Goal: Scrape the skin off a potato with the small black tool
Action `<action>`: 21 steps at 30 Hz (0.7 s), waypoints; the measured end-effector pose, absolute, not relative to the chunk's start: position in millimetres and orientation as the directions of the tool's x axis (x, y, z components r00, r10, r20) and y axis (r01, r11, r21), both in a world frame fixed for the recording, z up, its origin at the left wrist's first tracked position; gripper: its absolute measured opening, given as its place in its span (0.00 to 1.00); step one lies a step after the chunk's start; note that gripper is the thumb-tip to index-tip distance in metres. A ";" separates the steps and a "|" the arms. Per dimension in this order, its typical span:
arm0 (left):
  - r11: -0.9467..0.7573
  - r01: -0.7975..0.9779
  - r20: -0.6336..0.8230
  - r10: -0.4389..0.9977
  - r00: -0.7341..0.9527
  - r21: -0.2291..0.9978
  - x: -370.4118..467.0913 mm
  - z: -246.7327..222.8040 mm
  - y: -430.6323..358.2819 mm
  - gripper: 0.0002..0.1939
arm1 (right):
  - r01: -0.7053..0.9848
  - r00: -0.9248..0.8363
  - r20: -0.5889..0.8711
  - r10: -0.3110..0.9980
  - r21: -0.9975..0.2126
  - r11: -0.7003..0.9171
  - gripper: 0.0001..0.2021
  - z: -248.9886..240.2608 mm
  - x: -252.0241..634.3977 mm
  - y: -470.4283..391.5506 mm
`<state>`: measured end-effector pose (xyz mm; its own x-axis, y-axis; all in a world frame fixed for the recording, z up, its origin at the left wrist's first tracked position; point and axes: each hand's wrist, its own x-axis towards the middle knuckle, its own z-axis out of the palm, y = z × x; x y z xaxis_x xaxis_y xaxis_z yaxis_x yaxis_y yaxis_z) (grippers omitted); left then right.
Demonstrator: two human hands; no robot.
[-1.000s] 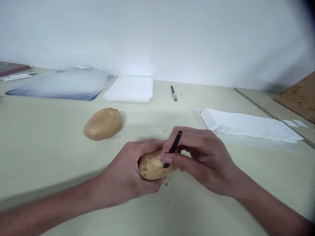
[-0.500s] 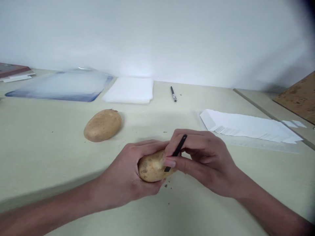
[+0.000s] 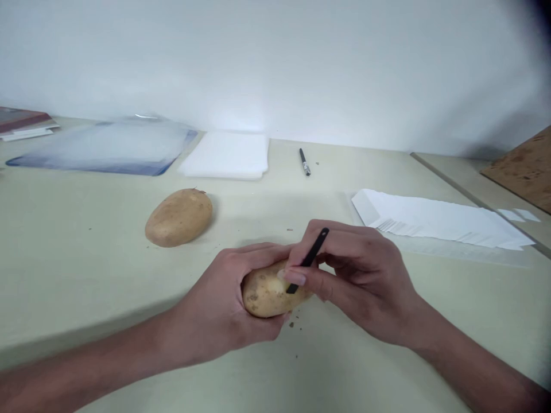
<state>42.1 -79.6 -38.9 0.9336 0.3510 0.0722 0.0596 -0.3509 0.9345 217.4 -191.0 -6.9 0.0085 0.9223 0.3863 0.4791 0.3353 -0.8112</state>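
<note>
Left hand [image 3: 224, 312] is clamping the potato [image 3: 267, 293] at near centre of the table [image 3: 86, 275]; right hand [image 3: 359, 281] fingers are pinching a thin black tool [image 3: 307, 261] against the skin. Risk: tip is skidding off the curve toward the left thumb

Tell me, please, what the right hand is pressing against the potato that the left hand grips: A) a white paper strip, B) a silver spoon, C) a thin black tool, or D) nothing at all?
C: the right hand pinches a thin black tool whose lower end meets the potato gripped by the left hand, while a second potato lies untouched on the table.
</note>
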 end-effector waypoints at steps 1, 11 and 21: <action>-0.349 0.066 0.066 0.353 0.933 0.935 42.3 -39.1 -79.4 0.19 | 0.474 -0.009 0.379 0.925 -0.813 0.338 0.05 -6.9 217.7 -191.2; -0.378 0.055 0.088 0.351 0.932 0.924 40.9 -39.1 -78.7 0.18 | 0.459 -0.104 0.321 0.941 -0.824 0.332 0.05 -3.9 222.2 -194.2; -0.325 0.077 0.047 0.356 0.933 0.943 40.4 -38.0 -78.1 0.27 | 0.396 -0.091 0.342 0.935 -0.849 0.349 0.03 -7.0 224.2 -192.0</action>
<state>40.4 -78.1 -38.0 0.9334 0.3558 0.0467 0.0767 -0.3249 0.9426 224.2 -192.0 -7.0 -0.0906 0.9353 0.3421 0.3963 0.3490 -0.8492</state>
